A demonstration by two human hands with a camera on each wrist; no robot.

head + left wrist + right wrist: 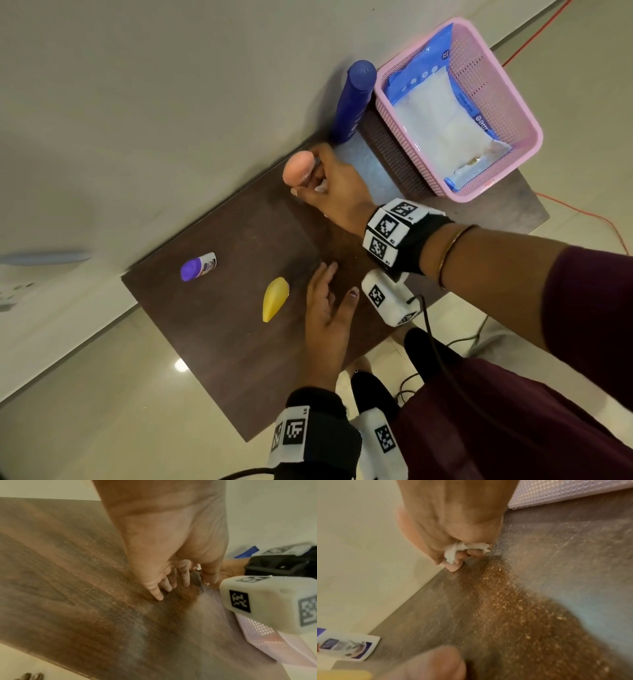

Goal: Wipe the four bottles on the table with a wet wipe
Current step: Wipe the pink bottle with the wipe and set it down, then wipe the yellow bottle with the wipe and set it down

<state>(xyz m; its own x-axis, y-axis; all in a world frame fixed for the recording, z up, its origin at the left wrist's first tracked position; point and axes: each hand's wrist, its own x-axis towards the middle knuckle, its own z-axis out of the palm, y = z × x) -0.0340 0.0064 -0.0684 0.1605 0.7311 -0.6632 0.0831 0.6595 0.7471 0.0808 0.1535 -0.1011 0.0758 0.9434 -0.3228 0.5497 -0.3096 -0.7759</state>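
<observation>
On the brown table (239,342), a peach bottle (297,168) stands upright at the far edge. My right hand (318,178) grips its side, with a bunched white wet wipe (453,553) tucked in the same curled fingers (474,553). A tall blue bottle (354,99) stands just behind, beside the basket. A yellow bottle (275,298) and a white bottle with a purple cap (198,268) stand to the left. My left hand (334,294) hovers flat over the table near the yellow bottle, its fingers (158,595) straight, holding nothing.
A pink mesh basket (513,102) at the table's far right holds a blue and white wet wipe pack (442,116). A wall runs along the table's far side. Cables trail on the tiled floor on the right.
</observation>
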